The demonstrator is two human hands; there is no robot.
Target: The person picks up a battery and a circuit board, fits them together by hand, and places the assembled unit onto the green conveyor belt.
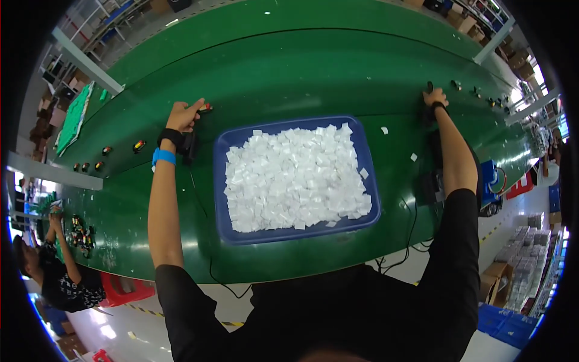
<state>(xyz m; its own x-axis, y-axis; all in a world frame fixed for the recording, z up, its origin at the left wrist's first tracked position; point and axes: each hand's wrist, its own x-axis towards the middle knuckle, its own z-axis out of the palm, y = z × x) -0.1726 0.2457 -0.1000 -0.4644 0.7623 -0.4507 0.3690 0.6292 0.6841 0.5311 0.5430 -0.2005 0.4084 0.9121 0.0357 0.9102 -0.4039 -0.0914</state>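
Both my arms reach forward over a green work table [295, 72], spread wide on either side of a blue tray [298, 238]. A heap of small white square pieces [295, 178] fills the tray. At the left, my left hand [183, 117] has its fingers closed at a small red and yellow piece [206, 108], which pokes out past the fingertips. Far to the right, my right hand [436, 97] is curled around a small dark piece [429, 86]; its exact kind is too small to make out. A black device [189, 146] stands beside my left wrist.
Small coloured pieces [139, 146] lie along the left; similar dark pieces [456, 85] are at the far right. Black cables [413, 226] trail off the near edge. Another person [57, 265] works at the left end beside a red stool [123, 289]. White posts [54, 172] flank the table.
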